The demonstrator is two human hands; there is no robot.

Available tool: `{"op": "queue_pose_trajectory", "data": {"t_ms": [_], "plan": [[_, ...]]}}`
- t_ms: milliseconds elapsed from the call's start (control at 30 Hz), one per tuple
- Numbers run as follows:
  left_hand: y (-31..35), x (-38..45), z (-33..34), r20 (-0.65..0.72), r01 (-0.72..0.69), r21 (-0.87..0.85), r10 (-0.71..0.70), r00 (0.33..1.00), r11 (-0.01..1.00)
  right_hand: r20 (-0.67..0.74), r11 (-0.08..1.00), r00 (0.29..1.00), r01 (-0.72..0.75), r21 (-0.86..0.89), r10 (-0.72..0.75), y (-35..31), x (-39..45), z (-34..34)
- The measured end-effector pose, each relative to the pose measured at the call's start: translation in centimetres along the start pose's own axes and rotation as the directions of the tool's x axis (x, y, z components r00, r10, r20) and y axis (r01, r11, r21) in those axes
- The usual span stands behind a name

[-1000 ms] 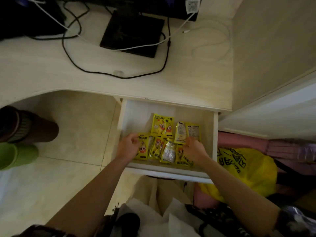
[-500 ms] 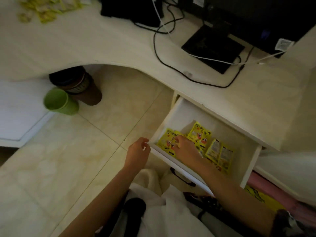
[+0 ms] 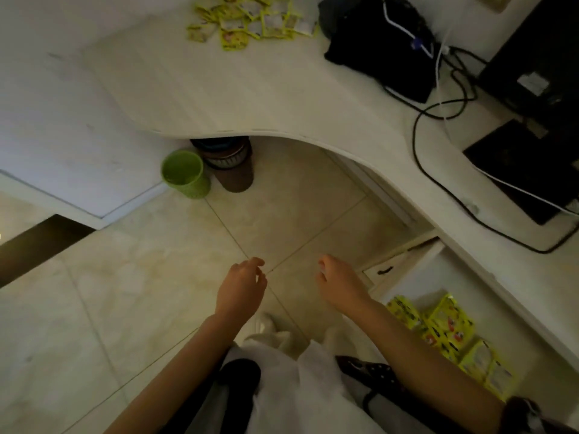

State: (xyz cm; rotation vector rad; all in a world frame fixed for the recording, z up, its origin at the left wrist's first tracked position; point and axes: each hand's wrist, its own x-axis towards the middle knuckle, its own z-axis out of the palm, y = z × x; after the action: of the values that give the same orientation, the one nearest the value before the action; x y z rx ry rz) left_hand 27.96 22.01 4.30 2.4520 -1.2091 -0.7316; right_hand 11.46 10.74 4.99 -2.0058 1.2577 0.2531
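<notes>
A: Yellow packets [image 3: 438,327]: were you gripping one?

B: No. Your left hand [image 3: 241,289] and your right hand [image 3: 340,286] both hung with fingers loosely curled, holding nothing, low in the middle of the frame above the tiled floor [image 3: 141,292].

A: So where did your packets lie?

B: In the open drawer [image 3: 438,270] at lower right, just beside your right forearm. More packets [image 3: 247,20] lay on the desk [image 3: 250,89] at the top edge, well apart from you. A green cup [image 3: 185,173] stood left of centre.

Left hand [image 3: 241,288], right hand [image 3: 340,285] over tiles [image 3: 150,292] beside yellow packets [image 3: 445,327]
</notes>
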Motion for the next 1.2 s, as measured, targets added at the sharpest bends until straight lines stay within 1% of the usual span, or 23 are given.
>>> {"op": "queue_pose_trajectory", "data": {"t_ms": [200, 367, 533, 667, 867, 1000, 1200], "plan": [[-5.1, 5.1, -5.4, -0.077, -0.005, 0.084, 0.012, 0.997, 0.996, -0.028, 0.997, 0.998, 0.061, -0.040, -0.062, -7.2, 4.9, -0.3], [-6.4, 10.1, -9.2, -0.125, -0.009, 0.102, 0.022, 0.992, 0.995, -0.052, 0.994, 0.993, 0.100, -0.047, -0.103, -11.8, 9.7, -2.5], [-6.1, 15.7, -11.6, -0.163, -0.032, 0.107, 0.050, 0.985, 0.994, -0.089, 0.988, 0.986, 0.132, -0.084, -0.139, -14.6, 15.6, -5.2], [-4.8, 20.8, -13.4, -0.198, -0.012, 0.110, 0.034, 0.980, 0.994, -0.097, 0.981, 0.979, 0.168, -0.099, -0.177, -16.5, 20.4, -8.0], [-2.5, 27.8, -15.6, -0.234, 0.008, 0.071, 0.008, 0.972, 0.997, -0.066, 0.968, 0.973, 0.212, -0.130, -0.222, -19.1, 26.9, -13.0], [-1.4, 31.7, -16.5, -0.215, 0.002, 0.058, 0.010, 0.976, 0.998, -0.038, 0.959, 0.968, 0.242, -0.147, -0.250, -20.3, 30.7, -15.9], [-1.3, 37.1, -17.8, -0.175, 0.006, 0.044, 0.002, 0.985, 0.999, -0.031, 0.964, 0.973, 0.222, -0.146, -0.229, -21.4, 36.1, -18.6]]}}
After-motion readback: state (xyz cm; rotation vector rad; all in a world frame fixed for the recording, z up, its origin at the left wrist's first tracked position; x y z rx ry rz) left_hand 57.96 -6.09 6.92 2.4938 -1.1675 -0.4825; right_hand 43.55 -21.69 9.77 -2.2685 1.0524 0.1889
